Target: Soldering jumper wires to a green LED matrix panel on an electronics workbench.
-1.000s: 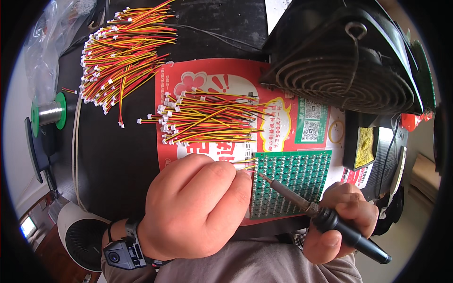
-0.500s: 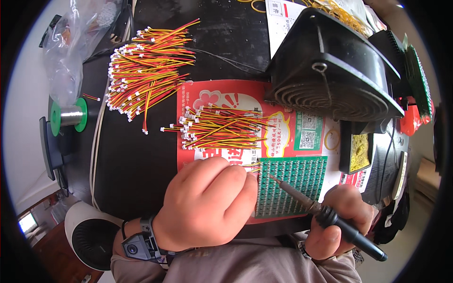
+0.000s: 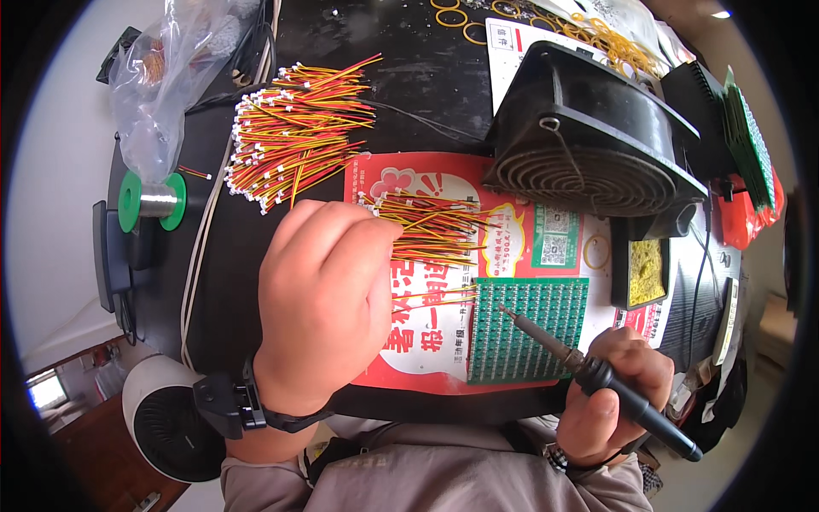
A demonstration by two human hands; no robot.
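My right hand point(image 3: 618, 384) grips a soldering iron point(image 3: 636, 405) by its black handle. The iron's tip is over the upper left part of a green circuit board point(image 3: 533, 337), but contact cannot be made out. A few red and yellow wires point(image 3: 431, 299) stretch left from the board's upper left edge. My left hand point(image 3: 328, 286) is at the left end of a small pile of red, yellow and black connector wires point(image 3: 439, 235), covering some of their white plugs. Its fingers are curled together and their tips are hidden.
A larger wire pile point(image 3: 299, 128) lies at the back left, near a solder spool point(image 3: 153, 201). A black fan point(image 3: 589, 136) stands behind the board. A yellow sponge point(image 3: 647, 271) sits in a holder at right. Beneath the board lies a red printed sheet point(image 3: 409, 375).
My left hand has gone from the board's left edge up and left to the small wire pile, uncovering the wires at the board. The iron stays over the board; the view has shifted slightly.
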